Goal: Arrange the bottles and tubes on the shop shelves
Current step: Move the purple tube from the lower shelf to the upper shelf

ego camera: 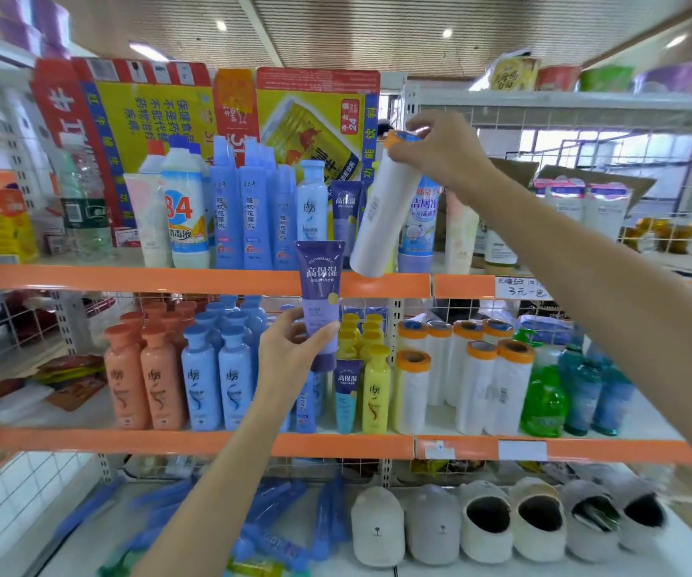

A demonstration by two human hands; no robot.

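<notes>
Single head-worn wide-angle view, facing shop shelves [194, 281] straight on, close, at arm's reach

You stood before white metal shelving [392, 322] with orange price strips [127, 279] along each shelf edge. White wire-grid panels [577, 118] backed the upper right bay, and windows [610, 147] showed bright behind them. The ceiling [377, 31] above you was brown slatted panelling, lit by round recessed lights [447, 33] and one long fixture [148, 51]. A flattened yellow-and-red printed carton [211, 114] stood as backing behind the top shelf.
</notes>
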